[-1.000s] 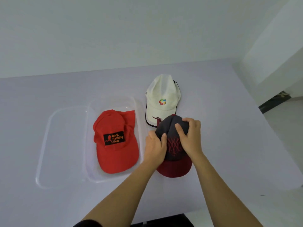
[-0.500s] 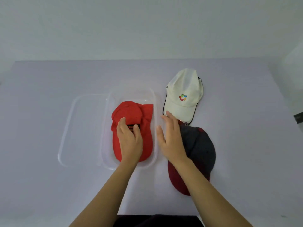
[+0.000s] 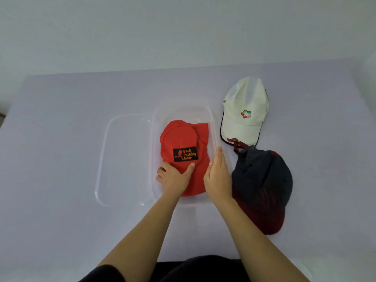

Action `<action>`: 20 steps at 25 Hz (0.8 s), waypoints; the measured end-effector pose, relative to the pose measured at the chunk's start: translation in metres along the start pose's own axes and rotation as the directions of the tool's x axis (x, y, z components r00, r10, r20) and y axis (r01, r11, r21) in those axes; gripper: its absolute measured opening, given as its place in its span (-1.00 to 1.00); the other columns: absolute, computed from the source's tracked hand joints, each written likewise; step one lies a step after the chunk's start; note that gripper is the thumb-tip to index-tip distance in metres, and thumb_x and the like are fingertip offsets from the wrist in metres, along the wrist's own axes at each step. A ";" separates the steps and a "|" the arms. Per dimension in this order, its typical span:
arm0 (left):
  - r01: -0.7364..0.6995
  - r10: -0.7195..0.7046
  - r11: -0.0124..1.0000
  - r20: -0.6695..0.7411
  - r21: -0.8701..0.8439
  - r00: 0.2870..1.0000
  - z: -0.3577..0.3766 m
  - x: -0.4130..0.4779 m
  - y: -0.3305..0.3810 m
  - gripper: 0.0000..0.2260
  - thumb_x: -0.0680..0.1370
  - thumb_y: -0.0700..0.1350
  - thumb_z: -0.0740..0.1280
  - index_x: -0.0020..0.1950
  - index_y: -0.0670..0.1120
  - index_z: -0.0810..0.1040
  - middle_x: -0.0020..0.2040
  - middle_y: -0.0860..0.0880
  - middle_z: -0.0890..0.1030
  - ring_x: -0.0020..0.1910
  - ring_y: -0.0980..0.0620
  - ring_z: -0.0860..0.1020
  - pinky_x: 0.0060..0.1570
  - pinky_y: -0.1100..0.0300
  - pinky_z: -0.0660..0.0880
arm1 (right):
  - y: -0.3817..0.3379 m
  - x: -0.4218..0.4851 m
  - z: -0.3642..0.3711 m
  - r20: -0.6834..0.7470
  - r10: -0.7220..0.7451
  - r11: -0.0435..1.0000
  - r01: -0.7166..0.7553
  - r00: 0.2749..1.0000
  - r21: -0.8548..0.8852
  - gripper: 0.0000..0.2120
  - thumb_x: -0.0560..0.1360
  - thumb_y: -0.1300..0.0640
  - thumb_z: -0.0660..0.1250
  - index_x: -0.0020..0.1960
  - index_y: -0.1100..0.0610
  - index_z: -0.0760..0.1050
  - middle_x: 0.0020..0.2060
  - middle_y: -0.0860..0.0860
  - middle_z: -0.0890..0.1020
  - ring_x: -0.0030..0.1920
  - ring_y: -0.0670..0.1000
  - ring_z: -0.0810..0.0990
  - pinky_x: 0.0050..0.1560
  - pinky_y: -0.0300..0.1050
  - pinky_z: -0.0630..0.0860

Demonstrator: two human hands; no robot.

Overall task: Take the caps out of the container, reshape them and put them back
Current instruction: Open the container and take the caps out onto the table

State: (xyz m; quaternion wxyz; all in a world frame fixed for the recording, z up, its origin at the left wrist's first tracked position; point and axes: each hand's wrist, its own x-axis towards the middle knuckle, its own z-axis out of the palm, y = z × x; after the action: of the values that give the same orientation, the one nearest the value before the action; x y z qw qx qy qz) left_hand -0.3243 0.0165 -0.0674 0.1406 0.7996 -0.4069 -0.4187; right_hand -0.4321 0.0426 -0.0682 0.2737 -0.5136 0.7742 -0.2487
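Observation:
A red cap (image 3: 183, 139) with a black patch lies in the clear plastic container (image 3: 154, 139). My left hand (image 3: 175, 177) grips the cap just below the patch, thumb on top and fingers curled at its left edge. My right hand (image 3: 217, 176) is open with straight fingers, edge-on at the container's right wall, holding nothing. A white cap (image 3: 244, 110) with a coloured logo rests on the table right of the container. In front of it lies a dark navy cap (image 3: 262, 180) with a dark red brim, close to my right wrist.
The container's clear lid (image 3: 122, 159) lies flat on the table, touching the container's left side. The lilac table (image 3: 61, 139) runs back to a pale wall. The table's left edge shows at the far left.
Both hands left the dark cap, which now lies on the table. My left hand went onto the red cap and slid back below its patch; my right hand came to the container's right wall.

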 end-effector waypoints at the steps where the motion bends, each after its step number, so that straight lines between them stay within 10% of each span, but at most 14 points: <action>1: -0.015 0.015 1.000 0.005 -0.009 1.000 0.001 0.000 0.000 -0.28 0.38 0.19 0.43 0.30 -0.21 0.21 0.37 -0.27 0.23 0.35 -0.27 0.19 0.30 -0.09 0.22 | 0.000 0.001 -0.001 0.003 0.010 1.000 -0.010 1.000 0.009 -0.46 0.59 0.27 0.04 0.53 0.17 -0.04 0.53 0.03 0.09 0.50 0.01 0.16 0.32 -0.21 0.27; 20: -0.101 0.097 0.992 -0.057 -0.081 0.994 -0.012 -0.016 0.023 -0.03 0.22 0.00 0.59 0.45 -0.06 0.07 0.32 -0.19 0.27 0.27 -0.22 0.37 0.14 -0.08 0.42 | 0.009 0.005 -0.006 0.038 0.072 0.996 -0.070 0.997 -0.058 -0.28 0.46 0.46 0.11 0.53 0.14 -0.06 0.52 0.03 0.16 0.27 0.16 0.46 0.08 0.01 0.49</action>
State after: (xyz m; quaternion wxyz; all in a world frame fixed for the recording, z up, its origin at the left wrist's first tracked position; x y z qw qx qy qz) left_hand -0.3328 0.0130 -0.0380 0.2052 0.7826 -0.4243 -0.4067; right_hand -0.4434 0.0420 -0.0704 0.2831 -0.4981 0.7932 -0.2065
